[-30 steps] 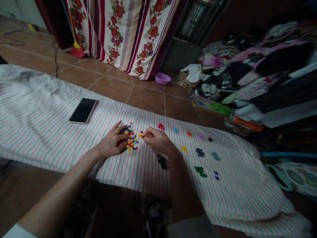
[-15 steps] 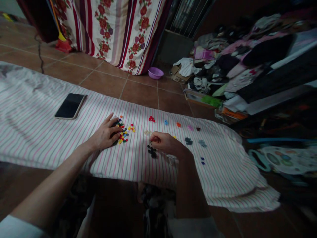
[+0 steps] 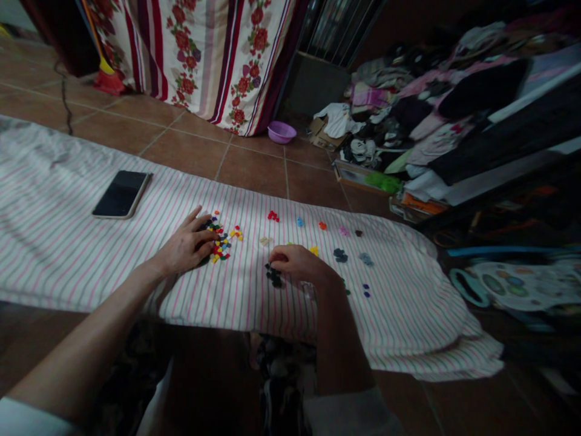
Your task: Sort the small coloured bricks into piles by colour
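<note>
While a purple basin (image 3: 282,133) sits beyond the striped cloth (image 3: 218,297), the right hand (image 3: 293,262) curls over black pieces (image 3: 274,277) (can't tell whether its fingertips meet), their cluster running roughly near-to-far; the left hand (image 3: 184,247), fingers apart, covers mixed pieces (image 3: 221,249).
</note>
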A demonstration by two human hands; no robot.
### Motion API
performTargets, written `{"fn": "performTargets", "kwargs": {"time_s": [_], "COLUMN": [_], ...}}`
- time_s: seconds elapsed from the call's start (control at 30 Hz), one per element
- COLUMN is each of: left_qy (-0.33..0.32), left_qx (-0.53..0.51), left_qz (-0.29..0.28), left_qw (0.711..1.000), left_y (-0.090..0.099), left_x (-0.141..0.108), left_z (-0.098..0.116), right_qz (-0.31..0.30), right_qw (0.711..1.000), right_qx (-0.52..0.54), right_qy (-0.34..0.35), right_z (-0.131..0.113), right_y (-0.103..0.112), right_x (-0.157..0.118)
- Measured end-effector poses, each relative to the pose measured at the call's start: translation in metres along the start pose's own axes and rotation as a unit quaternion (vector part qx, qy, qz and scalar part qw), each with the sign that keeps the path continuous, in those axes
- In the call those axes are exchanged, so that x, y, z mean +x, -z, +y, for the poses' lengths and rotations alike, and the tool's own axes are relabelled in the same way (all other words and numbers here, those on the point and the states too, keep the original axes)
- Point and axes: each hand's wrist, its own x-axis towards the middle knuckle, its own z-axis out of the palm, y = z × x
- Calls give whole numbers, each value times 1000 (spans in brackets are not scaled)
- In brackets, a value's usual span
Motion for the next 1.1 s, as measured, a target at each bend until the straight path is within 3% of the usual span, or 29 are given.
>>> {"fn": "performTargets", "kwargs": {"time_s": [0.57,0.77,1.1], "left_qy": [39,28,24], "left_qx": [-10,-7,-16], "left_qz": [-25,-13,0], "left_qw": [999,1000,1000], "left_y": [4,2,0], "left_x": [0,1,-5], "left_z": [3,3,1], "right_qz": [-26,40,123], "right_qw": [999,998,986], "right_qx": [-16,-21,-46], "right_qy": [-19,32,107], "right_z": [-5,-18,-52], "right_y": [8,5,-18], "right_x": [-2,8,49]}}
